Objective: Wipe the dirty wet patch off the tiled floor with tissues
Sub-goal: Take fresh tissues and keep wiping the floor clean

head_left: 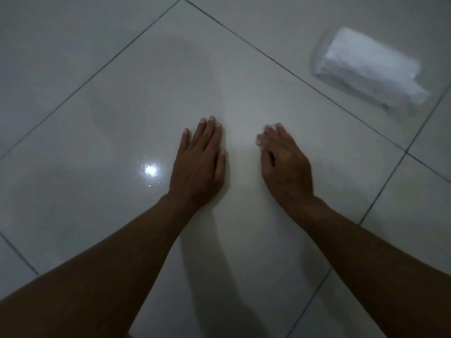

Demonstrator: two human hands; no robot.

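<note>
Forearms enter from 7 and 5 o'clock and fill the lower frame, both bare, converging toward the centre of one large tile. Tiled floor (268, 69): pale, glossy, dark grout lines running diagonally; the central tile carries both hands and the work area. Wet patch (150, 170): at 9 o'clock from the left hand, just beside it, marked by a bright reflection with small droplets around it; its full outline cannot be told in the dim light, though a faint darker sheen extends toward 11 o'clock. Tissue pack (368, 71): white, in a clear wrapper, lying at 2 o'clock on a neighbouring tile, well apart from the patch, probably kept there to stay dry yet within reach of the right hand. Left hand (199, 162): flat on the floor, fingers straight and close together, holding nothing, apparently bracing the body. Right hand (285, 164): palm down near the floor, fingers loosely bent, blurred, holding nothing. No tissue is drawn yet; wiping appears not begun
</note>
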